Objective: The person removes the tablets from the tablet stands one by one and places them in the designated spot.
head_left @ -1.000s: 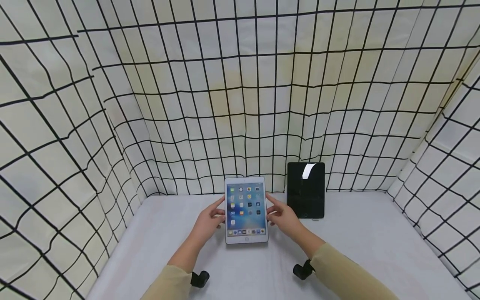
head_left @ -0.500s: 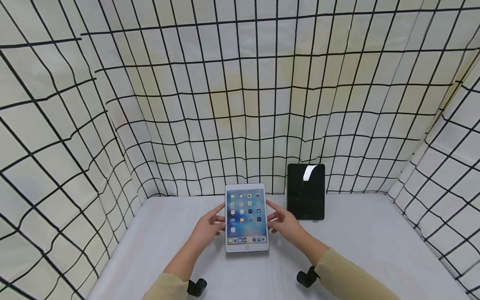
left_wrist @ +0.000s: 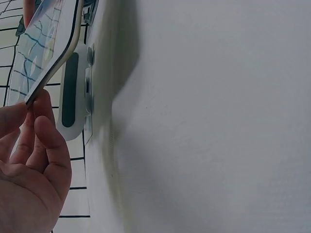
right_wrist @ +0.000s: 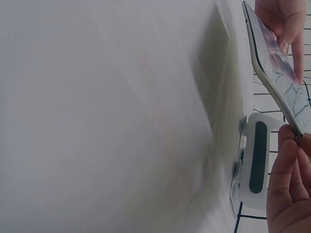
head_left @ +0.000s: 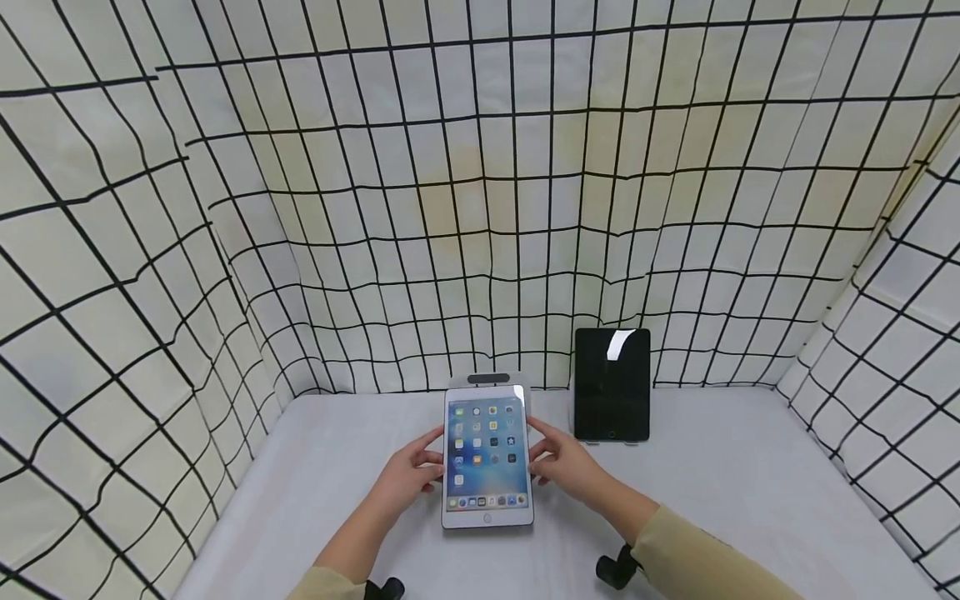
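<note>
A white tablet (head_left: 487,457), its lit screen full of app icons, is held upright and leaning back between both hands. My left hand (head_left: 406,482) pinches its left edge between thumb and fingers. On the opposite edge my right hand (head_left: 567,468) grips the same way. Just behind the tablet stands a light grey tablet stand (head_left: 517,379) with a dark pad on its face, mostly hidden in the head view. Both wrist views show the tablet's edge in front of the stand's plate (left_wrist: 70,92), with a gap between them.
A black tablet (head_left: 611,392) with a dark screen leans at the back right, small feet showing beneath it. A white cloth covers the table (head_left: 322,450). White walls with a black grid (head_left: 525,250) enclose the back and sides.
Both hands have drawn the white tablet down and toward me, slightly left at the end. The stand's top, hidden before, now shows behind it. The black tablet has stayed put.
</note>
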Available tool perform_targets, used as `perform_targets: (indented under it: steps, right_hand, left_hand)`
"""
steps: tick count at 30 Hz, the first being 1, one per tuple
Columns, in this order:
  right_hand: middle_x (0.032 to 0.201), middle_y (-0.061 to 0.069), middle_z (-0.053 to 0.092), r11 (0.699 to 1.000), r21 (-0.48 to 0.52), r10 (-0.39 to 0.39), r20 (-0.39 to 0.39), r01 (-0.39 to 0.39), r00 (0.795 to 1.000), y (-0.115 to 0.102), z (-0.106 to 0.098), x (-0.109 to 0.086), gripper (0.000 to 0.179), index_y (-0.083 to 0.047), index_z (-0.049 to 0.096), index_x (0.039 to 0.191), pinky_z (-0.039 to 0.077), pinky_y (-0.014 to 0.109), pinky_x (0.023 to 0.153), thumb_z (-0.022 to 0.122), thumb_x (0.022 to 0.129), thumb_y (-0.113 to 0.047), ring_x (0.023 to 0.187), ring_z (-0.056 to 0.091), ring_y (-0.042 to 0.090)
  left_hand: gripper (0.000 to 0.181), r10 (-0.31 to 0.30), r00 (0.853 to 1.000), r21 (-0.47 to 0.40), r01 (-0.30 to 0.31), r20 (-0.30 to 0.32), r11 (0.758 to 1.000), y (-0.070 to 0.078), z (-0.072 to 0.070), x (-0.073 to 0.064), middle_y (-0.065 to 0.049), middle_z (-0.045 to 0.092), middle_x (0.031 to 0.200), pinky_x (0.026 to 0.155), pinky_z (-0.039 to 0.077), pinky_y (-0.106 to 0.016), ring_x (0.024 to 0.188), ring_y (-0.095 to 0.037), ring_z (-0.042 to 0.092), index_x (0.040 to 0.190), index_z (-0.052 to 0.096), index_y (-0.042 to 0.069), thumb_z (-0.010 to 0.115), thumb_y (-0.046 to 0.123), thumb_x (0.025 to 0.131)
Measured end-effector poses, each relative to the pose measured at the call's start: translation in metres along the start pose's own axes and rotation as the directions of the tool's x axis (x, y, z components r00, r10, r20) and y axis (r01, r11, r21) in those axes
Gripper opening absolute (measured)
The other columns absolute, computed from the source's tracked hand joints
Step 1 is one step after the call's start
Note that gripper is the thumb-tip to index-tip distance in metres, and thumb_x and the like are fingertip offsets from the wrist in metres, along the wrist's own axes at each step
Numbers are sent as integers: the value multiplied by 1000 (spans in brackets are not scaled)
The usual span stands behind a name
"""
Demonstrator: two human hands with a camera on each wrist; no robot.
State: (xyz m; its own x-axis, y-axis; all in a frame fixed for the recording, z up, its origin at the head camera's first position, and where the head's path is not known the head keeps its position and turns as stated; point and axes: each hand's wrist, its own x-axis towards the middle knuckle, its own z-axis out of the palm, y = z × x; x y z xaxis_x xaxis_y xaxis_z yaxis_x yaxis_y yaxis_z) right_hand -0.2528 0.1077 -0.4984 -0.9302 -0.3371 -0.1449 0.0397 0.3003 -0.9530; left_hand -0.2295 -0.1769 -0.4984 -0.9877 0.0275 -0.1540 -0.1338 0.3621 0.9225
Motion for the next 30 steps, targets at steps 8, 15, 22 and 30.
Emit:
perform_targets:
  steps: [8, 15, 22, 30]
  right_hand:
    - [94, 8, 64, 1000, 5, 27, 35, -27, 999, -3, 6, -9, 79, -15, 31, 156, 58, 33, 75, 72, 88, -4, 80, 64, 22]
    - [91, 8, 63, 998, 9, 63, 49, -63, 997, 5, 11, -11, 81, -11, 30, 155, 58, 34, 73, 72, 86, 0, 79, 62, 21]
    - [89, 7, 63, 995, -6, 104, 48, -104, 993, 7, 14, -16, 80, -9, 32, 154, 57, 33, 71, 71, 85, 2, 78, 62, 20]
    - [87, 8, 64, 987, 8, 159, 55, -160, 986, 15, 21, -19, 80, -6, 33, 153, 55, 30, 65, 71, 83, 5, 70, 62, 20]
  left_hand:
    - [62, -22, 999, -12, 22, 25, 1000, -10, 1, -10, -5, 67, 101, 70, 54, -34, 83, -19, 64, 150, 45, 16, 65, 4, 93]
    - [63, -64, 998, -38, 65, 30, 997, -12, 6, -17, -5, 67, 98, 67, 52, -34, 79, -19, 63, 149, 45, 11, 66, 2, 90]
    - [64, -95, 995, -34, 96, 38, 995, -14, 10, -21, -4, 69, 94, 61, 49, -31, 69, -17, 60, 148, 46, 7, 68, 0, 88]
    - [65, -134, 990, -10, 134, 55, 991, -16, 10, -25, -4, 69, 88, 57, 47, -29, 61, -16, 56, 146, 47, 3, 70, 0, 85]
